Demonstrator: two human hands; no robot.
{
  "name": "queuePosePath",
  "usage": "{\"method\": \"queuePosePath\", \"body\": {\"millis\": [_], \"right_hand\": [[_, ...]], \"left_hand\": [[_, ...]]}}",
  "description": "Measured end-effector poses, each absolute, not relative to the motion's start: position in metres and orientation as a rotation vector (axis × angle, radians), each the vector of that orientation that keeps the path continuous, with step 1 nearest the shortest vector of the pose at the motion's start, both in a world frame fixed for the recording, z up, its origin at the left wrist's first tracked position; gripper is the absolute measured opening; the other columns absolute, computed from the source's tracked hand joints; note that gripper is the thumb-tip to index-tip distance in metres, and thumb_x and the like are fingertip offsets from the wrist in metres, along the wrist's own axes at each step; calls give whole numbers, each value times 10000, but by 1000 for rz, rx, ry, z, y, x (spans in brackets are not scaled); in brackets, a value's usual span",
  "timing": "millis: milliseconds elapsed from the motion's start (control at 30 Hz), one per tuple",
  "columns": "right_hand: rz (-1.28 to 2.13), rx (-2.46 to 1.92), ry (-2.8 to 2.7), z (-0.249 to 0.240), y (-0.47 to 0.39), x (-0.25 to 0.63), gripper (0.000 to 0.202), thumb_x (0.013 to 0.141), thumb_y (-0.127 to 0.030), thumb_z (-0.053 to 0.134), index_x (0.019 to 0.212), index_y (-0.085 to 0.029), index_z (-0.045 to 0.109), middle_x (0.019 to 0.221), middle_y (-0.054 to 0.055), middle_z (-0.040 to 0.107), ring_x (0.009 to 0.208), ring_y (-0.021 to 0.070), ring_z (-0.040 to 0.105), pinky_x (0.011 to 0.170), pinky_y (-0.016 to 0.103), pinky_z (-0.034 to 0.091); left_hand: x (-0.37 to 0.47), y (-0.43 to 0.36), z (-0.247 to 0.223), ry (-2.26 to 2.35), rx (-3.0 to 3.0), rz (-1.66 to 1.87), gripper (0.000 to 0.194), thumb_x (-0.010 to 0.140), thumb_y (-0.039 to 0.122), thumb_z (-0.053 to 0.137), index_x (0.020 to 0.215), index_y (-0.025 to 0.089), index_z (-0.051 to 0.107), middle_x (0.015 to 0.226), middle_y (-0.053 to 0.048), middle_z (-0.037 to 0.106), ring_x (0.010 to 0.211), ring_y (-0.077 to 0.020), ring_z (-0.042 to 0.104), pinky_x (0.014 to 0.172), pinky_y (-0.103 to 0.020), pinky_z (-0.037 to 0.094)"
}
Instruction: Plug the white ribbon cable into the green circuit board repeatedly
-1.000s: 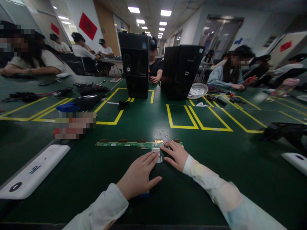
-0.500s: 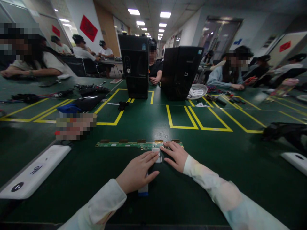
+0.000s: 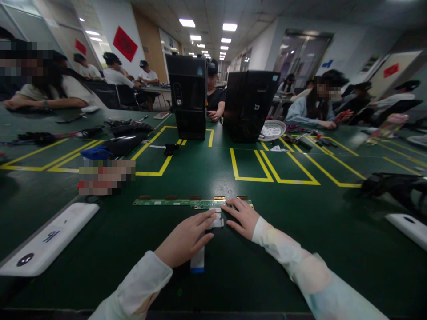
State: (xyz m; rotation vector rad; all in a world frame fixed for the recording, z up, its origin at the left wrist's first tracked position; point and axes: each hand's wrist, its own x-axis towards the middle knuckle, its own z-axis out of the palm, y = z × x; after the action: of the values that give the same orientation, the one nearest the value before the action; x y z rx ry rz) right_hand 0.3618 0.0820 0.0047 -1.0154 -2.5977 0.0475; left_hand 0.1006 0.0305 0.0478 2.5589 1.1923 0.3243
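A long, narrow green circuit board (image 3: 173,203) lies crosswise on the table, with several brown and gold tabs along its far edge. My right hand (image 3: 243,218) rests open on the board's right part, fingers spread and fingertips touching it. Under my left hand (image 3: 185,238) runs a white flat ribbon cable (image 3: 197,257), its blue-tipped end pointing toward me. The left fingers stretch out flat over the cable, thumb apart. The cable's white far end shows beside the left fingertips, close to the board's near edge. Whether it is joined to the board cannot be made out.
Two black computer towers (image 3: 187,100) (image 3: 251,106) stand at the back of the green table. White power banks (image 3: 50,240) (image 3: 408,229) lie left and right. Cables, a white basket (image 3: 273,130) and yellow tape outlines are spread beyond. Several people sit around.
My left hand has slid slightly left, baring more of the cable's white far end. The right hand stays on the board. The view has tilted a little.
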Motion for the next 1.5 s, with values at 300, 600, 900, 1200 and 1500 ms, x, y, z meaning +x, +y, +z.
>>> {"method": "queuePosePath", "body": {"millis": [300, 600, 900, 1200, 1500], "right_hand": [[28, -1030, -2620, 0, 83, 364, 505, 951, -406, 454, 1389, -155, 482, 1380, 168, 482, 1300, 296, 412, 1090, 520, 347], [34, -1039, -2615, 1, 82, 365, 495, 947, -392, 453, 1386, -164, 478, 1384, 169, 484, 1304, 293, 417, 1085, 530, 353], [31, -1011, -2583, 9, 83, 358, 459, 955, -385, 428, 1338, -152, 521, 1331, 186, 501, 1258, 300, 443, 1045, 533, 389], [141, -940, -2671, 21, 65, 329, 495, 928, -435, 499, 1380, -233, 505, 1477, 145, 375, 1388, 301, 300, 1115, 531, 296], [120, -1031, -2690, 16, 62, 339, 471, 934, -424, 496, 1370, -248, 524, 1462, 142, 410, 1371, 299, 347, 1112, 536, 306]], "left_hand": [[54, 3, 46, 1454, 2424, 337, 463, 958, 429, 410, 1409, 333, 441, 1481, -14, 464, 1301, -212, 497, 1061, -408, 443], [-21, -14, 7, 1762, 2487, 499, 500, 934, 513, 396, 1348, 267, 533, 1436, -64, 516, 1265, -265, 535, 1054, -487, 419], [-9, -7, 10, 1917, 2489, 559, 534, 941, 520, 345, 1298, 199, 580, 1349, -122, 587, 1208, -295, 577, 1030, -507, 454], [-5, -5, 10, 1941, 2473, 572, 523, 942, 505, 341, 1298, 202, 575, 1336, -121, 596, 1203, -293, 577, 1013, -511, 465], [-5, -6, 11, 1947, 2391, 599, 497, 929, 476, 380, 1306, 213, 570, 1353, -100, 585, 1215, -277, 567, 1049, -505, 431]]}}
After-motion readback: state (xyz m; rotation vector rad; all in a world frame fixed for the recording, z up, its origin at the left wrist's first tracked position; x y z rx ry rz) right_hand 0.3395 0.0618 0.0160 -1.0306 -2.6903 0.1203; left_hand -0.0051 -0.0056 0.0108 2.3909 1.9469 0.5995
